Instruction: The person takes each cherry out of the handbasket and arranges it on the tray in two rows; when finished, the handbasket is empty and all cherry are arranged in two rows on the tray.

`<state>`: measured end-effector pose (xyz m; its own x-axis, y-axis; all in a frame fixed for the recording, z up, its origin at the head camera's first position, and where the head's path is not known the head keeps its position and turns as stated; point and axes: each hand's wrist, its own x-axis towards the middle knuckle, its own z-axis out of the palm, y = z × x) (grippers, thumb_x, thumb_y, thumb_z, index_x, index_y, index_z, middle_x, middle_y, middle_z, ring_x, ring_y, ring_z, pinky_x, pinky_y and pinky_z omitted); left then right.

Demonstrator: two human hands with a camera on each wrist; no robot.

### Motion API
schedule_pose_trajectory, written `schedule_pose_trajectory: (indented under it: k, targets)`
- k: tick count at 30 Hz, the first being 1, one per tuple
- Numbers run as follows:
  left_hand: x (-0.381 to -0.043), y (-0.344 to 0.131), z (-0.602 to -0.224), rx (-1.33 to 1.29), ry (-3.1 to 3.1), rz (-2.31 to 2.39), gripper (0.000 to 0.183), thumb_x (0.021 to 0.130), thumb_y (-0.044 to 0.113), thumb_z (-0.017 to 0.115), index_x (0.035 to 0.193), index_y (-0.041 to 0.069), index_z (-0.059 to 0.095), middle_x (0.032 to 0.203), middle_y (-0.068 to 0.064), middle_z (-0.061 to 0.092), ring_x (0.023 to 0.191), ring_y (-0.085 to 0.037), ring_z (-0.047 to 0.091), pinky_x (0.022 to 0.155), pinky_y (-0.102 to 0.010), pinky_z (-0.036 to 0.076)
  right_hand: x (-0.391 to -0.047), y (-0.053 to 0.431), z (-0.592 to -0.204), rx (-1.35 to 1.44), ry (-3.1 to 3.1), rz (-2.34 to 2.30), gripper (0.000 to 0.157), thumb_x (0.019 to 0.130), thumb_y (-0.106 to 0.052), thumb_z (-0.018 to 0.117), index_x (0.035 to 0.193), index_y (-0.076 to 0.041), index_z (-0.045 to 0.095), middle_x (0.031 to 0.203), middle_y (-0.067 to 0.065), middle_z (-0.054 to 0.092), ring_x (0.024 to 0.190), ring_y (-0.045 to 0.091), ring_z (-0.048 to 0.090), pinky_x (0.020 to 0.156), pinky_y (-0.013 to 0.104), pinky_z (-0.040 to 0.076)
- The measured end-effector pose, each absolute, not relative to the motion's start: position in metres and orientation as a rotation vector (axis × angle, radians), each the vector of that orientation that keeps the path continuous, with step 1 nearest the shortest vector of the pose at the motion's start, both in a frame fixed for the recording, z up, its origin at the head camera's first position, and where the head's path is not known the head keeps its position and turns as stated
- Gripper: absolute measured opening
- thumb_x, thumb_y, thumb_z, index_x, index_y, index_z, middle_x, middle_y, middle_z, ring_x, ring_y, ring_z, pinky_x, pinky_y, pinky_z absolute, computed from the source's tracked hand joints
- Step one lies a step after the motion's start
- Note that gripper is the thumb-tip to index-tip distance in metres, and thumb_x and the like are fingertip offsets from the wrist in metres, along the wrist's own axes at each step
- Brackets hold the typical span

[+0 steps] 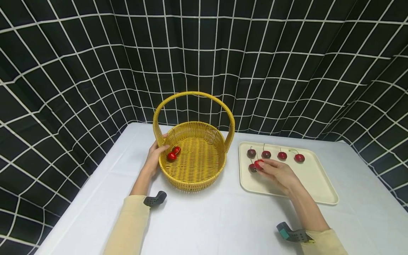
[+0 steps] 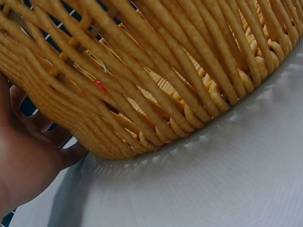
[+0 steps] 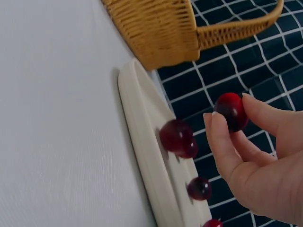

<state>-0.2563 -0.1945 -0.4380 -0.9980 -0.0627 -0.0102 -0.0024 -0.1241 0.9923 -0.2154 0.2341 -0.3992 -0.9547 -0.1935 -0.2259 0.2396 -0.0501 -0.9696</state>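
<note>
Cherries [image 1: 172, 156] in basket [image 1: 192, 185] (left wrist view: red slivers)

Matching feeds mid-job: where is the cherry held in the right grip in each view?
Head: the held cherry is right of centre, at the tip of the right grip, above the tray.
Left wrist: not in it.
Right wrist: the held cherry is right of centre, about mid-height.
Shared landmark: the woven basket.

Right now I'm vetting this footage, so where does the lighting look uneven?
Head view: soft shadow on the table beside the right forearm; left wrist view: the left hand looks dim; right wrist view: the held cherry is bright on top, dark below, and a shadow edges the tray.
</note>
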Motion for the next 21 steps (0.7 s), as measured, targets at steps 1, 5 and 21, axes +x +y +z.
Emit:
schedule_pose_trajectory:
  k: [1,5,21]
  targets:
    - [-0.256,-0.194,-0.438,0.078,-2.054,-2.322,0.056,0.094,0.010,0.051,0.147,0.013,0.035,0.151,-0.007,0.032,0.136,-0.023,0.030,0.112,-0.038,0.021,-0.216,0.236,-0.400,0.052,1.935,-2.079,0.063,0.095,-0.005,0.056,0.143,0.016,0.020,0.096,-0.005,0.064,0.088,0.009,0.066,0.084,0.026,0.051]
    - [-0.256,-0.193,-0.437,0.078,-2.050,-2.320,0.055,0.093,0.010,0.051,0.147,0.012,0.036,0.150,-0.008,0.033,0.135,-0.023,0.031,0.111,-0.037,0.022,-0.219,0.243,-0.405,0.076,1.943,-2.080,0.063,0.095,-0.006,0.057,0.141,0.018,0.021,0.093,-0.005,0.065,0.086,0.009,0.066,0.082,0.025,0.052]
    - [-0.255,-0.193,-0.436,0.076,-2.056,-2.330,0.055,0.095,0.010,0.050,0.147,0.014,0.035,0.150,-0.007,0.032,0.136,-0.023,0.030,0.112,-0.037,0.021,-0.224,0.253,-0.413,0.251,2.031,-2.013,0.054,0.096,-0.007,0.054,0.137,0.018,0.029,0.090,-0.003,0.062,0.081,0.005,0.063,0.081,0.023,0.052]
